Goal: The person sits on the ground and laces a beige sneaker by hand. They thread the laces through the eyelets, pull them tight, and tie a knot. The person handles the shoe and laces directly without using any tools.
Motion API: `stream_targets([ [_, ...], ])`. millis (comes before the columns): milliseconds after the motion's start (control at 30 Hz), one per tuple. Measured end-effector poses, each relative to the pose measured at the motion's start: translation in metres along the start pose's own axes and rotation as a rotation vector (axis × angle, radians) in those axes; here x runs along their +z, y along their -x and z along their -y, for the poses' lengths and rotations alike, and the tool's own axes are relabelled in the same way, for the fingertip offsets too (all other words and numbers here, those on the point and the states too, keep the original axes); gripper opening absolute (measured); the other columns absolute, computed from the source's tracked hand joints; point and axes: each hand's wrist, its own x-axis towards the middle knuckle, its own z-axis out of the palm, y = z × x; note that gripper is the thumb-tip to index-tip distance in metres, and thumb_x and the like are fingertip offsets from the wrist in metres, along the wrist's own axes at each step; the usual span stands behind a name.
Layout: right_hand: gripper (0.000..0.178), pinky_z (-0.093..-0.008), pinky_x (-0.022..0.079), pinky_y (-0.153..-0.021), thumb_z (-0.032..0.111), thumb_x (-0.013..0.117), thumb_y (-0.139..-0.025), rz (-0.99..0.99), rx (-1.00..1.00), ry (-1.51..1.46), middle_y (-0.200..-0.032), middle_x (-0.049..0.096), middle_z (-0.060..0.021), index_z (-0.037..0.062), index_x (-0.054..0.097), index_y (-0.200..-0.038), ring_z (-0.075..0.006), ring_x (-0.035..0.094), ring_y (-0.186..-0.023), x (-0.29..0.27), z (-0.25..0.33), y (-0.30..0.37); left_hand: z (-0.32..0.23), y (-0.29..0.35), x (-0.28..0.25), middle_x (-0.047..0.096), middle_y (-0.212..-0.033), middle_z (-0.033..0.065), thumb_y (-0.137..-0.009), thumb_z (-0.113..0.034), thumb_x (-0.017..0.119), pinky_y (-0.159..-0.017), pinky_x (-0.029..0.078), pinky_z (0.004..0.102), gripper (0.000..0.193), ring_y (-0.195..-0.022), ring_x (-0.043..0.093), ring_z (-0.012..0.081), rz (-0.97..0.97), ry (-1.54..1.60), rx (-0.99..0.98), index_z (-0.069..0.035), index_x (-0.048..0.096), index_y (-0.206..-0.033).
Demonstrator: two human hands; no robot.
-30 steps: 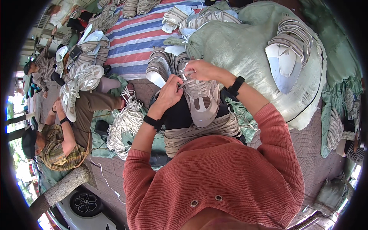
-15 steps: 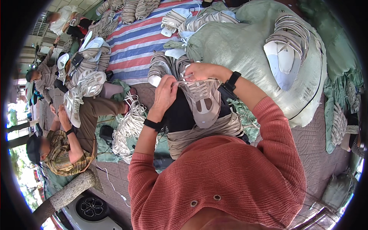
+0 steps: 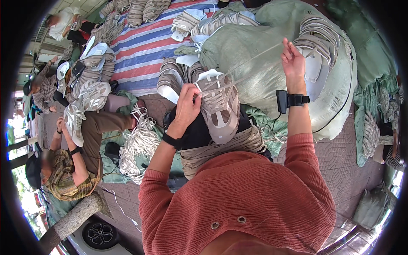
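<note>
A beige-and-grey sneaker (image 3: 219,121) with mesh panels rests on my lap, toe toward me. Its pale shoelace (image 3: 256,57) is drawn taut in two strands from the eyelets to the upper right. The far ends are pinched in the fingers of my right hand (image 3: 294,63), raised over the big sack. My left hand (image 3: 185,106) stays at the shoe's left collar, thumb and forefinger closed on the lace there. Just beyond the shoe lie more beige uppers (image 3: 172,78), stacked together.
A stuffed pale-green sack (image 3: 255,46) stands beyond my right arm, stacked uppers (image 3: 316,42) on it. White laces (image 3: 138,148) heap up on my left. A striped sheet (image 3: 144,53) spreads ahead. Close by on the left, a seated person (image 3: 70,174) handles another sneaker (image 3: 74,121).
My right hand has swung from the shoe out to the upper right, pulling the lace into long taut strands. My left hand has stayed by the shoe's collar.
</note>
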Motion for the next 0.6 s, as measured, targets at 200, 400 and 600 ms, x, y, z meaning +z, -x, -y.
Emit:
stream_targets([
  [200,0.028,-0.0257,0.04,-0.058,0.029,0.05,-0.097,0.0,0.12,1.178,-0.085,0.07,-0.0058,0.0036,0.061,-0.103,-0.0107,0.049,-0.062,0.022,-0.035,0.035,-0.014,-0.015,-0.022,0.053,-0.099,0.0086,-0.082,-0.001,0.066,-0.075,0.047,0.0309,0.02,-0.086,0.055,0.021,0.082,0.026,-0.138,-0.003,0.057,-0.1],
  [400,0.031,-0.0243,0.043,-0.065,0.035,0.056,-0.093,0.666,0.299,1.252,-0.075,0.065,-0.0015,0.0068,0.068,-0.094,-0.0095,0.057,-0.073,0.039,-0.094,0.072,-0.008,-0.05,0.021,0.056,-0.093,0.0084,-0.076,-0.017,0.072,-0.077,0.04,0.0417,0.019,-0.09,0.053,0.0296,0.157,-0.35,0.042,-0.008,0.06,-0.088],
  [600,0.034,-0.0237,0.037,-0.058,0.036,0.058,-0.094,0.567,0.5,1.122,-0.063,0.053,0.0006,0.0054,0.068,-0.085,-0.0074,0.045,-0.06,0.048,-0.087,0.076,-0.003,-0.059,0.02,0.063,-0.089,0.0047,-0.085,-0.013,0.065,-0.08,0.042,0.0352,0.01,-0.084,0.059,0.0211,0.227,0.399,-0.45,-0.006,0.059,-0.089],
])
